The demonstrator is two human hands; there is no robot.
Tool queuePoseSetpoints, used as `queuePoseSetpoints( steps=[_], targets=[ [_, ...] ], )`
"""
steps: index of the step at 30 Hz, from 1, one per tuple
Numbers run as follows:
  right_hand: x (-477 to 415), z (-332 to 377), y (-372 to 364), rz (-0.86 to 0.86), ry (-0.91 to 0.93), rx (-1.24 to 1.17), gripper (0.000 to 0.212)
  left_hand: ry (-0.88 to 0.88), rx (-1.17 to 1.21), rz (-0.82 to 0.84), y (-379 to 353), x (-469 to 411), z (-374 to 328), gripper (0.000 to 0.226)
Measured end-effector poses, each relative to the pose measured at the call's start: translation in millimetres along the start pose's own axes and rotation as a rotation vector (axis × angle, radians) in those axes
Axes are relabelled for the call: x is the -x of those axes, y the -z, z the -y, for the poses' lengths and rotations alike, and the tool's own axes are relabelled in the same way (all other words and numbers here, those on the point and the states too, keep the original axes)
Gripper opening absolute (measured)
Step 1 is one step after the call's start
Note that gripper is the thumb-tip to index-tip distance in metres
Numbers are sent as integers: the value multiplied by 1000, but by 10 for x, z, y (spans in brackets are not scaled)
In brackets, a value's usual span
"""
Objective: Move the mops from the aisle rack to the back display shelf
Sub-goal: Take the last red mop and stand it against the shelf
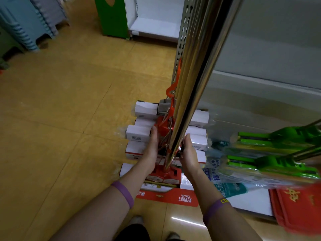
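Down on the yellow tiled floor [69, 110], right against the foot of the shelving on my right, stands the bundle of sponge mops [139, 133]. Their white-wrapped heads are stacked one behind another, with red brackets in the middle. Their steel handles [199, 75] rise together towards my face, close beside the perforated upright [182, 32] of the rack.

My hands are apart, one on each side of the bundle, low down where the handles meet the brackets. My left hand [152, 145] lies with straight fingers flat against the left side of the red brackets, touching the white heads. My right hand [188, 153] is curled round the lower end of the handles from the right, thumb on the near side. Each wrist wears a purple wristband [124, 192].

The nearest mop carries a red printed card [173, 197] that lies on the floor just in front of my shoes [137, 220].

To the right of the bundle, green mops [278, 164] in clear wrap lean over the shelving's white base [251, 200]. Red plastic pieces [298, 202] with a gold character sit at its near right corner; I cannot tell what they are.

At the far left of the floor stand stacked blue stools [22, 26]. Farther back are a green panel [112, 16] and a white shelf [152, 26] beside it.
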State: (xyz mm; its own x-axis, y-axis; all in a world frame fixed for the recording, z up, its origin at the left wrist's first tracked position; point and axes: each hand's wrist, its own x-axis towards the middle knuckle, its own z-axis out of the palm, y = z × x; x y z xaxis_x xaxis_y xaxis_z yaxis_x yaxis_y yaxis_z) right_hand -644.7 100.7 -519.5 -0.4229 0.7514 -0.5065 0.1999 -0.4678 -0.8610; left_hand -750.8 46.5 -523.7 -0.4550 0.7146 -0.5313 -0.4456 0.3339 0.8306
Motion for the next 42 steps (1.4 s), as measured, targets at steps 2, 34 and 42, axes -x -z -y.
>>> queuePoseSetpoints(
  steps=[2, 34, 42],
  targets=[
    [63, 265, -14, -19, 58, 24, 61, -1, -12, -9, -66, 132, -375, 66],
    [2664, 4118, -337, -7, 472, -23, 65, -559, -103, 201, -1002, 3123, -4090, 42],
    [2905, 4236, -226, -29, 543, -11, 64, -624, -101, 202, -919, 3430, -4137, 51]
  ],
)
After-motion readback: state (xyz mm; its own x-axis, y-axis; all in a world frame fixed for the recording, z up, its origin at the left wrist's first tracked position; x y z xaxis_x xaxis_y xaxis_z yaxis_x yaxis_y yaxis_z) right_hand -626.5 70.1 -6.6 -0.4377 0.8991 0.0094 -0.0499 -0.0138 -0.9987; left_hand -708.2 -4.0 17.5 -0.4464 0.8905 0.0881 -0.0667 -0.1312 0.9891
